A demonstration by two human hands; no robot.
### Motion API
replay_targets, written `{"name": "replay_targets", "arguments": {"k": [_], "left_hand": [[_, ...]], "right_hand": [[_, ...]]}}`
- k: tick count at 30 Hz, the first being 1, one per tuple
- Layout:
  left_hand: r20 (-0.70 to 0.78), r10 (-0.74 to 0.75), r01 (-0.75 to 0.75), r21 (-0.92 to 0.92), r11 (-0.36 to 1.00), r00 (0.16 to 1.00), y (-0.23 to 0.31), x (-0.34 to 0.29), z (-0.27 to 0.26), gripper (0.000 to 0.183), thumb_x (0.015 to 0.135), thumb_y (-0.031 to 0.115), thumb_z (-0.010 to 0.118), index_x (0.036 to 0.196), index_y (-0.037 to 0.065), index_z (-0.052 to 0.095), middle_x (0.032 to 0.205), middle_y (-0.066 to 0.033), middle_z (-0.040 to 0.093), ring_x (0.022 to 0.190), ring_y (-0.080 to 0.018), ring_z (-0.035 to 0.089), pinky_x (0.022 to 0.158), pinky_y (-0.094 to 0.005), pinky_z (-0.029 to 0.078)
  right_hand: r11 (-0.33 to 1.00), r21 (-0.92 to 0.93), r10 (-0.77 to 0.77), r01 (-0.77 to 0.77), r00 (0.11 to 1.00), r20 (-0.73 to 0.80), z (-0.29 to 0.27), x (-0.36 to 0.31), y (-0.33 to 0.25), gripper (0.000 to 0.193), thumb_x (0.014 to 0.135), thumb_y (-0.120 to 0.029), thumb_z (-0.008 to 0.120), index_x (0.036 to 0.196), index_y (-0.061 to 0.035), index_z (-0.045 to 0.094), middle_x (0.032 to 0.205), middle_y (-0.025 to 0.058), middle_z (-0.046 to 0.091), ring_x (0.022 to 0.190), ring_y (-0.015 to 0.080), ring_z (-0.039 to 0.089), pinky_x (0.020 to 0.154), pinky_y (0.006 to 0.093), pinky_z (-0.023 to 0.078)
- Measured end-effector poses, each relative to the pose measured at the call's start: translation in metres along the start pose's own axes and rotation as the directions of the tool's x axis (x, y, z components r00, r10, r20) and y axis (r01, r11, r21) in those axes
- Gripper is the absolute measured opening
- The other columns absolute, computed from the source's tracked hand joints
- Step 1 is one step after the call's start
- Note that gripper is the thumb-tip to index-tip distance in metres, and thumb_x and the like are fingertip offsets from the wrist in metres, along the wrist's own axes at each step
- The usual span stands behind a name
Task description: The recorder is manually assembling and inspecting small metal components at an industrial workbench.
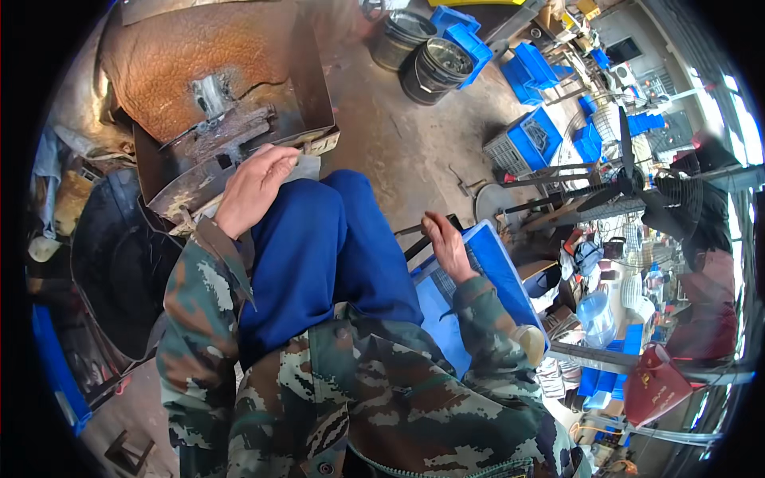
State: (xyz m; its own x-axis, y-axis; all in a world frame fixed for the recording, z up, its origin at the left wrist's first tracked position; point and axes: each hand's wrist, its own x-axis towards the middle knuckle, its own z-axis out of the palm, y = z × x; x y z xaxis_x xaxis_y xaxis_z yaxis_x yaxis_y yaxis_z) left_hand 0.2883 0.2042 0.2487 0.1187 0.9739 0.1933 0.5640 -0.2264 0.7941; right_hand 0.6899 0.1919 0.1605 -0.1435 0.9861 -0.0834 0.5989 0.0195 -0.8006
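Note:
My left hand lies above my left knee at the near rim of a rusty metal box. Its fingers are bent and pressed together; whatever they hold, if anything, is hidden. Right beside it a pale grey flat piece shows above my knee. Inside the box a brown, crusted slab carries a shiny metal piece. My right hand hovers by the far end of a blue crate, fingers curled, contents not visible. Close to it is a dark bar.
Black buckets and blue crates stand on the floor ahead. A black fan is at the right, near a round metal base. A large dark round container sits at my left. A red bag is at lower right.

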Motion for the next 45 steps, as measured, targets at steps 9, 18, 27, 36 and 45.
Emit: {"name": "replay_targets", "arguments": {"k": [9,18,27,36,45], "left_hand": [[0.096,-0.048,0.044,0.037,0.998,0.994,0.016,0.001,-0.004,0.028,0.099,0.013,0.048,0.125,0.006,0.057,0.114,-0.0114,0.06,0.101,-0.0301,0.062,0.086,-0.0339,0.048],[0.187,-0.047,0.016,0.164,0.986,0.981,0.03,0.011,-0.013,0.035,0.097,0.006,0.046,0.132,0.001,0.052,0.125,-0.019,0.055,0.115,-0.0365,0.055,0.099,-0.0386,0.043],[0.32,-0.078,0.003,0.229,0.973,0.944,0.028,0.024,-0.015,0.045,0.099,0.027,0.045,0.135,0.001,0.052,0.134,-0.0187,0.051,0.118,-0.0374,0.054,0.1,-0.0444,0.041],[0.39,-0.113,0.018,0.241,0.97,0.914,0.025,0.031,-0.018,0.049,0.1,0.034,0.043,0.131,-0.002,0.055,0.134,-0.0186,0.052,0.114,-0.0344,0.056,0.097,-0.0434,0.041],[0.515,-0.147,0.067,0.171,0.983,0.845,0.007,0.028,-0.028,0.059,0.1,0.05,0.041,0.138,0.006,0.051,0.141,-0.0137,0.048,0.125,-0.0322,0.048,0.104,-0.0428,0.034]], "right_hand": [[0.842,-0.538,-0.124,0.041,0.985,-0.119,0.041,-0.011,0.007,0.023,0.09,-0.025,0.063,0.104,-0.007,0.066,0.091,0.0115,0.068,0.084,0.0317,0.066,0.074,0.0423,0.05],[0.816,-0.576,-0.11,0.044,0.991,-0.08,0.041,-0.005,-0.002,0.018,0.087,-0.02,0.064,0.102,-0.0098,0.065,0.082,0.0081,0.063,0.076,0.028,0.063,0.069,0.0405,0.046],[0.816,-0.574,-0.091,0.067,0.996,-0.013,0.037,0.002,-0.008,0.022,0.083,-0.016,0.066,0.103,-0.0072,0.065,0.081,0.0063,0.059,0.077,0.0246,0.06,0.067,0.0386,0.043],[0.813,-0.579,-0.059,0.066,0.998,0.031,0.031,0.006,-0.006,0.025,0.079,-0.015,0.068,0.103,-0.0083,0.064,0.079,0.0042,0.059,0.075,0.0224,0.059,0.068,0.0372,0.042],[0.811,-0.582,-0.023,0.051,0.998,0.055,0.027,0.004,-0.009,0.026,0.077,-0.015,0.068,0.103,-0.01,0.065,0.078,0.0032,0.059,0.076,0.0219,0.059,0.072,0.0377,0.041]]}}
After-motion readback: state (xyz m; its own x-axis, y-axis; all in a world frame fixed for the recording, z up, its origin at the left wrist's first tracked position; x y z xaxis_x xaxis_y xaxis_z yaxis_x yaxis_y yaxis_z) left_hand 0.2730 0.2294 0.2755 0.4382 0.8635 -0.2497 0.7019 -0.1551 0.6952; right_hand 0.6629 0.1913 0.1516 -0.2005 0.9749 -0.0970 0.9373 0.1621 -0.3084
